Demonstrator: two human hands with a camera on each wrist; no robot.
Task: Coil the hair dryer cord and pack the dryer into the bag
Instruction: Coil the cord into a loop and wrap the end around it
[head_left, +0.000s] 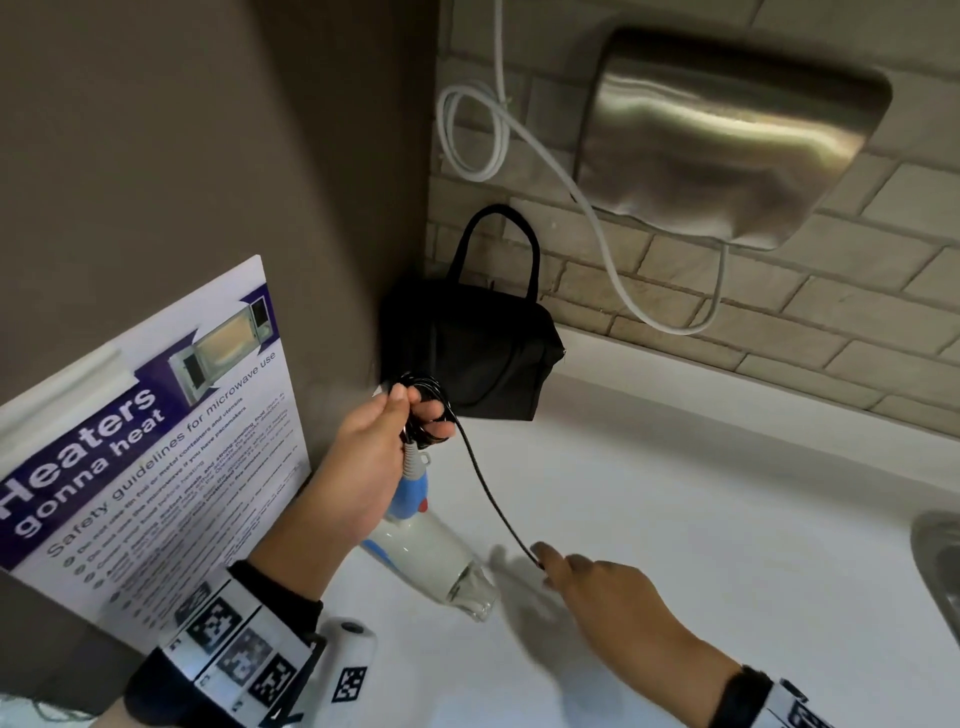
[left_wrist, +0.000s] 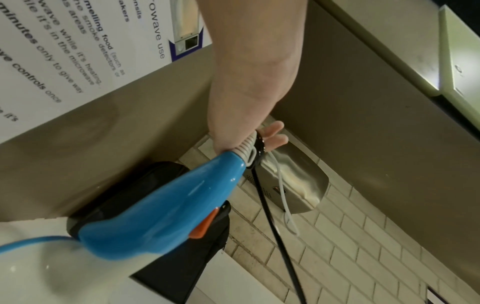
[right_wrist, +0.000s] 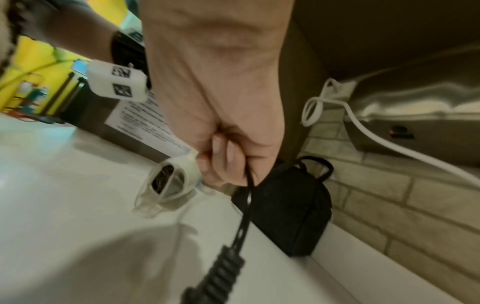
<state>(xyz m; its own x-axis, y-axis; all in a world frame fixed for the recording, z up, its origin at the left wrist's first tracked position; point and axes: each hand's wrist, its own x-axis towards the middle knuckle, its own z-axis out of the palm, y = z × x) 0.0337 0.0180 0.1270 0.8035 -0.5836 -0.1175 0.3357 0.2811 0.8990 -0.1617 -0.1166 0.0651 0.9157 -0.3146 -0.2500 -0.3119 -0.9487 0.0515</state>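
A white and blue hair dryer (head_left: 426, 551) lies with its nozzle on the white counter (head_left: 675, 519), handle up. My left hand (head_left: 410, 421) grips several loops of its black cord (head_left: 426, 415) at the top of the blue handle (left_wrist: 161, 211). From there the cord (head_left: 488, 493) runs taut down to my right hand (head_left: 550, 566), which pinches it low over the counter. In the right wrist view the cord (right_wrist: 246, 205) leaves my curled fingers (right_wrist: 226, 160) toward its black ribbed plug end (right_wrist: 218, 275). A black bag (head_left: 483, 358) with a loop handle stands in the corner behind the left hand.
A microwave safety poster (head_left: 150, 457) leans on the brown wall at left. A steel hand dryer (head_left: 727, 135) with a white cable (head_left: 602, 228) hangs on the brick wall above the counter. A sink edge (head_left: 935, 561) shows at far right.
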